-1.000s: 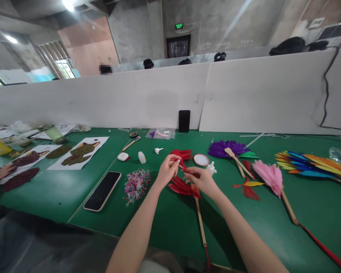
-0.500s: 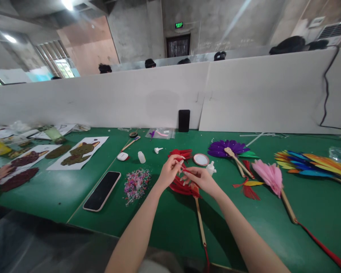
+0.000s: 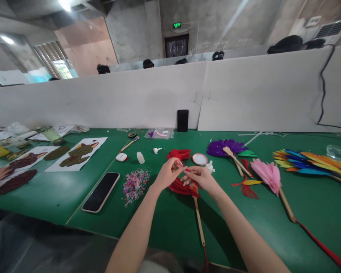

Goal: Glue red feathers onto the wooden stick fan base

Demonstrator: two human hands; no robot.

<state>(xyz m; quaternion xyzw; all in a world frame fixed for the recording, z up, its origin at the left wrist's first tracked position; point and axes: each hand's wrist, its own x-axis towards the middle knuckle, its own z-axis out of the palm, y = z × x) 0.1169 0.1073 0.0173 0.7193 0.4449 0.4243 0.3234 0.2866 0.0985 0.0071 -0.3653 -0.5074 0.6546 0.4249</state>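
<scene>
A red feather fan [image 3: 179, 186] with a wooden handle [image 3: 199, 222] lies on the green table in front of me. Over its feathers, my left hand [image 3: 170, 171] and my right hand [image 3: 198, 177] meet at the fingertips, both pinched closed. Between them is something small and red, too small and too covered to name. Left of my hands lies a heap of colourful sequins or beads [image 3: 135, 185]. Just beyond my right hand are a small white bottle [image 3: 210, 167] and a round white lid with a reddish rim [image 3: 200, 159].
A phone [image 3: 101, 192] lies at left. Purple [image 3: 225, 147], pink [image 3: 265, 175] and multicoloured feather fans [image 3: 307, 163] lie at right. A small bottle [image 3: 140, 157] and white case [image 3: 121, 157] stand behind the heap. Another person's hand [image 3: 1, 175] rests by pictures at far left. A white partition [image 3: 116, 98] rises behind.
My fingertips have drawn closer together, with my left fingers curling in more over the red fan. The camera view has shifted slightly; the objects on the table stay put.
</scene>
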